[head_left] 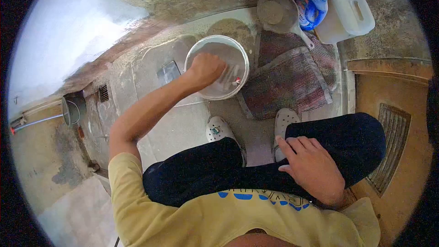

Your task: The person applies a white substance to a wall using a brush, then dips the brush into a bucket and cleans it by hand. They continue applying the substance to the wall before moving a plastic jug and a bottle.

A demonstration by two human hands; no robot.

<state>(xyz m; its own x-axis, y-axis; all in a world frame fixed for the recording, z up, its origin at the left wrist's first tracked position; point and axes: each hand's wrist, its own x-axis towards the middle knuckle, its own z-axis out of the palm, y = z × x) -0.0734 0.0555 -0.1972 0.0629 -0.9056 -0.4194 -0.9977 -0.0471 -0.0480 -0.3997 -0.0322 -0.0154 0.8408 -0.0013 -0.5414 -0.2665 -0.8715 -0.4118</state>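
Standing on the floor (pixel 173 130), ahead of two pale perforated shoes (pixel 218 129): one white bucket (pixel 215 39), a small red-and-white item (pixel 237 81) inside, near its right wall. Left hand (pixel 208 68): at the bucket's mouth, forearm crossing and hiding part of its rim; fingers curled, whether gripping anything cannot be told. Right hand (pixel 315 167): bodyward and right of the bucket, on dark trousers (pixel 196 164), fingers loosely spread. Just right of the bucket: one reddish mat (pixel 286 84). Farther right and beyond: one dipper (pixel 302 34), handle reaching over the mat; one blue bottle (pixel 313 9); one translucent jug (pixel 340 13). Left of the bucket: one grey panel (pixel 169 72); farther left, one grate (pixel 104 93).
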